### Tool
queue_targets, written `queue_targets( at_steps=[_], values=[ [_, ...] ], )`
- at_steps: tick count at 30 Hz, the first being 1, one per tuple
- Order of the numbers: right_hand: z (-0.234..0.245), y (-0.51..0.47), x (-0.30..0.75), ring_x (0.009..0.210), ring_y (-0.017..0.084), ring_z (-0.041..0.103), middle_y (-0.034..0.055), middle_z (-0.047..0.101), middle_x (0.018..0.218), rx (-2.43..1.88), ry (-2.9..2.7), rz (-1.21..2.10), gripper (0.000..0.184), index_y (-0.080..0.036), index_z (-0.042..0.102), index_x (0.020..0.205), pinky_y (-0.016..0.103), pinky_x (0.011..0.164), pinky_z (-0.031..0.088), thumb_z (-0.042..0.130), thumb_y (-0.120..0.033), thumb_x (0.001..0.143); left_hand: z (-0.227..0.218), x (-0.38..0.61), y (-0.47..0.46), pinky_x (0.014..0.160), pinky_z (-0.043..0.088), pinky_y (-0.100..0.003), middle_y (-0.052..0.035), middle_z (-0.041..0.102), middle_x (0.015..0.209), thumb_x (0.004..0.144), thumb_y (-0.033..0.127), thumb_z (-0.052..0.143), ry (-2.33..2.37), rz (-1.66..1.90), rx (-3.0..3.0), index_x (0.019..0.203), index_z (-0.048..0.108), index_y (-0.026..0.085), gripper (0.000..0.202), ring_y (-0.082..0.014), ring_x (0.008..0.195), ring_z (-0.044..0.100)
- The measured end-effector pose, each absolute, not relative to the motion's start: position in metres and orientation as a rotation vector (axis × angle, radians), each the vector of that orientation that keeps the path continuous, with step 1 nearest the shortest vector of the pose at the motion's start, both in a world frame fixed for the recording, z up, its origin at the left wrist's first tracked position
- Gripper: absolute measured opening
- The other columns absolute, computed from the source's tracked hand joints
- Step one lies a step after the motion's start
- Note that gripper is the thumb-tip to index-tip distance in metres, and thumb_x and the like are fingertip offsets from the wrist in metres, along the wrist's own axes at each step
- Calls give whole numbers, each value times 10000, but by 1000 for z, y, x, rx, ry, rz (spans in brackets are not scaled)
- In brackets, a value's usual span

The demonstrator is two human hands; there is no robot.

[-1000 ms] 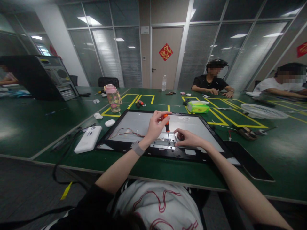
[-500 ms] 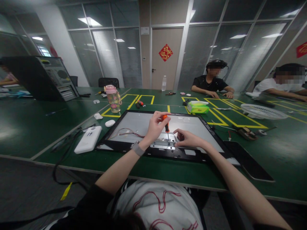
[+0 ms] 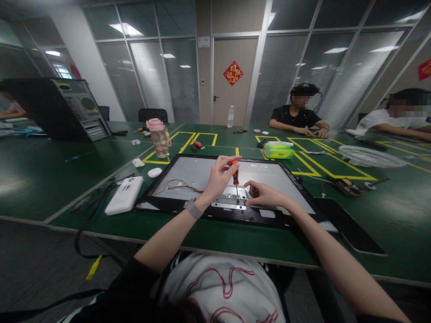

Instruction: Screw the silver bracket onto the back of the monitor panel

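My left hand [image 3: 218, 177] is closed around the orange and black handle of a screwdriver [image 3: 236, 175], with the index finger laid across its top. The shaft stands nearly upright, its tip down at a silver metal bracket [image 3: 220, 205]. That bracket lies on the back of a flat display panel [image 3: 175, 177], grey with a black frame. My right hand [image 3: 264, 195] is at the bracket's right end, thumb at the near side and curled fingers at the far side, gripping it. Thin wires [image 3: 180, 183] run leftward from the bracket across the panel.
Left of the panel are a white power bank [image 3: 124, 196], a white case [image 3: 155, 172] and a pink-lidded bottle [image 3: 158, 139]. A green tissue pack [image 3: 278, 150] sits beyond it. On the right lie a black slab [image 3: 350, 224] and a white racket-like frame [image 3: 370, 156]. Two people sit across the table.
Both hands keep their places at the bracket. The screwdriver stays upright in my left hand, its handle shifted very slightly.
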State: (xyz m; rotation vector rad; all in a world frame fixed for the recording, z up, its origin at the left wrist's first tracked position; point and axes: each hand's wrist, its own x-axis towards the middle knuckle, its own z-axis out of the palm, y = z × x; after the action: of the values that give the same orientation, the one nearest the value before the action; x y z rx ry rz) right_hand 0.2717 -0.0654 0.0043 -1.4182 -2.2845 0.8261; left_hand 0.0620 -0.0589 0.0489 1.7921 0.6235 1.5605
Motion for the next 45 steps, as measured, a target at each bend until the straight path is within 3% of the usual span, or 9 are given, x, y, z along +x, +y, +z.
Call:
queue_targets(
  at_steps=[4, 10, 13, 19, 24, 30, 36, 41, 45],
  values=[
    [4, -65, 272, 651, 141, 457, -43, 473, 700, -1411, -2286, 829, 538, -168, 504, 1078, 260, 585, 351, 718, -458, 678, 50, 61, -58, 889, 440, -279, -63, 631, 997, 899, 191, 466, 595, 1566, 1804, 1054, 689, 180, 272, -149, 965, 573],
    [2, -63, 273, 649, 141, 458, -47, 471, 697, -1379, -2301, 812, 541, -173, 504, 1067, 262, 581, 345, 719, -483, 680, 46, 65, -59, 701, 471, -231, -35, 548, 902, 807, 274, 646, 639, 1610, 1755, 949, 690, 187, 173, -119, 795, 547],
    [1, -63, 274, 640, 141, 451, -51, 459, 685, -1369, -2296, 823, 551, -172, 502, 1067, 263, 573, 341, 721, -494, 678, 47, 65, -61, 720, 470, -226, -33, 538, 910, 787, 267, 668, 635, 1619, 1773, 929, 688, 191, 163, -121, 818, 544],
    [-1, -62, 275, 647, 140, 454, -44, 469, 694, -1374, -2302, 806, 545, -177, 509, 1080, 261, 581, 346, 724, -483, 684, 50, 63, -63, 774, 465, -256, -43, 584, 894, 892, 220, 474, 563, 1572, 1788, 1013, 674, 174, 239, -130, 827, 559],
    [-3, -60, 276, 639, 140, 456, -49, 467, 682, -1373, -2296, 808, 567, -165, 507, 1101, 259, 573, 337, 727, -473, 679, 50, 63, -64, 709, 466, -235, -37, 554, 862, 832, 285, 615, 597, 1619, 1805, 919, 714, 202, 156, -131, 805, 548],
    [-3, -61, 276, 632, 133, 447, -58, 457, 673, -1375, -2287, 833, 581, -164, 493, 1107, 256, 566, 332, 722, -486, 680, 47, 64, -57, 789, 465, -267, -48, 634, 897, 911, 245, 461, 588, 1549, 1705, 1044, 679, 186, 262, -142, 855, 586],
    [-1, -62, 275, 652, 134, 460, -46, 478, 699, -1389, -2291, 813, 546, -175, 506, 1089, 252, 577, 343, 730, -463, 682, 48, 64, -58, 726, 470, -243, -44, 624, 930, 826, 285, 621, 625, 1533, 1736, 1019, 694, 193, 226, -125, 811, 571],
    [-1, -62, 275, 652, 136, 461, -46, 475, 694, -1379, -2287, 813, 559, -172, 511, 1094, 250, 579, 350, 737, -463, 674, 47, 63, -55, 798, 481, -293, -65, 672, 937, 885, 281, 508, 398, 1397, 1558, 1109, 651, 180, 284, -154, 882, 618],
    [0, -62, 275, 645, 135, 457, -47, 473, 689, -1376, -2288, 817, 550, -171, 514, 1091, 251, 573, 346, 732, -464, 680, 47, 63, -55, 770, 478, -262, -60, 674, 970, 844, 314, 588, 482, 1433, 1611, 1017, 694, 188, 239, -140, 854, 608]
  ],
)
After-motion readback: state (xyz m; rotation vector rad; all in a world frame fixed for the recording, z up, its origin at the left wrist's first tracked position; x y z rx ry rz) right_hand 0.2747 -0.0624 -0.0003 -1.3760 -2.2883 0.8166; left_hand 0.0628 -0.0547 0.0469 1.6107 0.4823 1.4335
